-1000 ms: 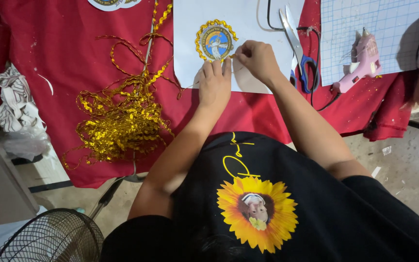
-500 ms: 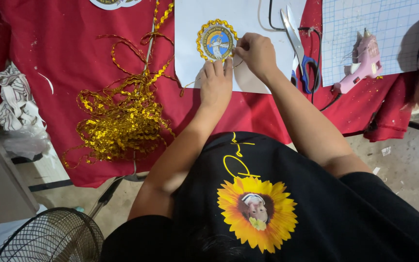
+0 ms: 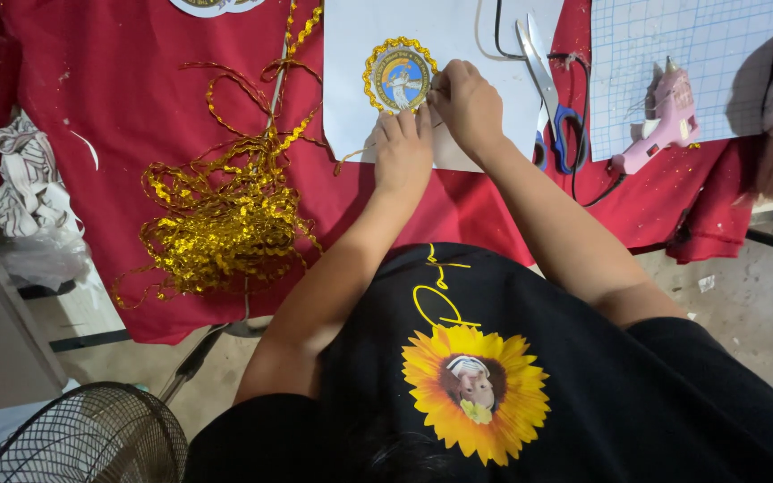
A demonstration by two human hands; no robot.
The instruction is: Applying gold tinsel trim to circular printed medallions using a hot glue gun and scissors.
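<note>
A round printed badge (image 3: pixel 400 77) edged with gold trim lies on a white sheet (image 3: pixel 351 54) over the red tablecloth (image 3: pixel 118 80). My left hand (image 3: pixel 402 150) rests flat on the sheet just below the badge, fingertips touching its lower edge. My right hand (image 3: pixel 467 103) pinches the gold trim at the badge's right edge. A thin strand of trim runs from the badge down to the left towards a loose heap of gold trim (image 3: pixel 216 215).
Blue-handled scissors (image 3: pixel 547 98) and a black cord lie right of my right hand. A pink glue gun (image 3: pixel 664 121) rests on a gridded cutting mat (image 3: pixel 709 54). Crumpled cloth (image 3: pixel 24 179) sits at far left. A wire fan guard (image 3: pixel 82 438) stands below the table.
My hands stay at the badge; the right hand has shifted slightly along the trim at its right edge. The view has barely moved.
</note>
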